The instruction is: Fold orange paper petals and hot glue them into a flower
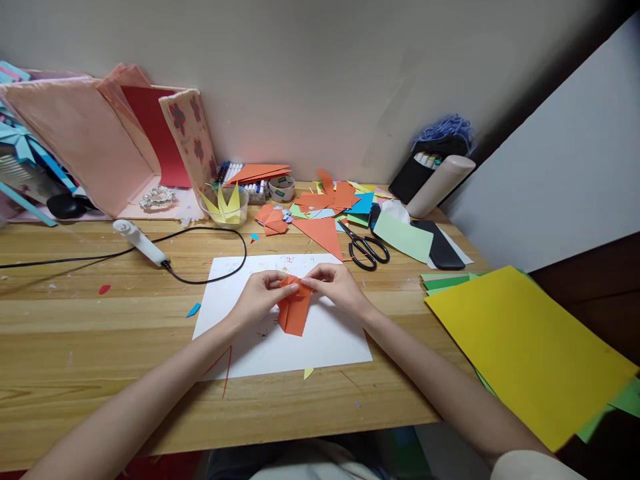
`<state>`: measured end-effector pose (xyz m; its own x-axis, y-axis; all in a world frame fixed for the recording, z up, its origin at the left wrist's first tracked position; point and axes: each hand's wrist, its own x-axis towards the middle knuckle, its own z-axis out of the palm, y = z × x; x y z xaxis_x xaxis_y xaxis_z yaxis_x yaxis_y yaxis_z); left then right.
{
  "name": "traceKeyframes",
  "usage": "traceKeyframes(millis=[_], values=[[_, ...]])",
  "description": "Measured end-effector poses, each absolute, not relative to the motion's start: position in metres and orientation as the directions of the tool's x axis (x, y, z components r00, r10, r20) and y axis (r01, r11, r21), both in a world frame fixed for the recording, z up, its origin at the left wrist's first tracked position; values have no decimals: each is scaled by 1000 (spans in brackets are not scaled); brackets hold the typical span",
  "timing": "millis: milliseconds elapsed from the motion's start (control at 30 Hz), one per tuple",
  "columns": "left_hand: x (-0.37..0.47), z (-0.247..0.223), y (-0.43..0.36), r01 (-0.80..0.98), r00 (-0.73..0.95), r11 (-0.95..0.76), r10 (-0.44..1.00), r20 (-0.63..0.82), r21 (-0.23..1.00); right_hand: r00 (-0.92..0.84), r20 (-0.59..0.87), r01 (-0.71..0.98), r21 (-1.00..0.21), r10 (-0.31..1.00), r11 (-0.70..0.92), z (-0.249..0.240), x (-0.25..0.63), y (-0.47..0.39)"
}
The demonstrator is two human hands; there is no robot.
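Between my hands is a folded piece of orange paper [295, 312], held by its upper edge over a white sheet [335, 340] on the wooden table. My left hand [260, 297] pinches its upper left part, the thumb lying across the front. At the upper right corner, my right hand [336, 285] grips the same paper between thumb and fingers. The two thumb tips are close together. The paper's lower end hangs free, with a crease running down it. Black-handled scissors [364, 248] lie just beyond my right hand, near an orange paper triangle [323, 235].
A white glue gun-like tool [141, 244] with a black cable lies at left. Behind stand a clear bowl with yellow paper [227, 207], a tape roll [281, 189] and a pink box [85, 133]. Yellow sheets [530, 353] overhang the right side; a bottle [443, 187] leans behind.
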<state>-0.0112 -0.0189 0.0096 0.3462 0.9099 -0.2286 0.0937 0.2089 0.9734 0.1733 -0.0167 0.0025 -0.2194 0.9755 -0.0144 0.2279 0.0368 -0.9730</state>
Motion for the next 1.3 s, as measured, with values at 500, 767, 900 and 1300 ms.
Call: traceKeyframes(millis=[500, 767, 900, 1300], values=[[-12, 3, -18, 94, 342, 167, 920, -190, 981, -299, -210, 172, -971, 931, -164, -3, 179, -12], [-13, 1, -16, 150, 282, 107, 948, -146, 983, -223, -195, 109, -979, 955, -174, -5, 174, -15], [-12, 3, -17, 153, 274, 99, 952, -139, 983, -202, -178, 126, -980, 963, -154, -5, 174, -15], [-11, 6, -18, 140, 262, 47, 961, -83, 989, -281, -244, 194, -962, 928, -194, 1, 179, -13]])
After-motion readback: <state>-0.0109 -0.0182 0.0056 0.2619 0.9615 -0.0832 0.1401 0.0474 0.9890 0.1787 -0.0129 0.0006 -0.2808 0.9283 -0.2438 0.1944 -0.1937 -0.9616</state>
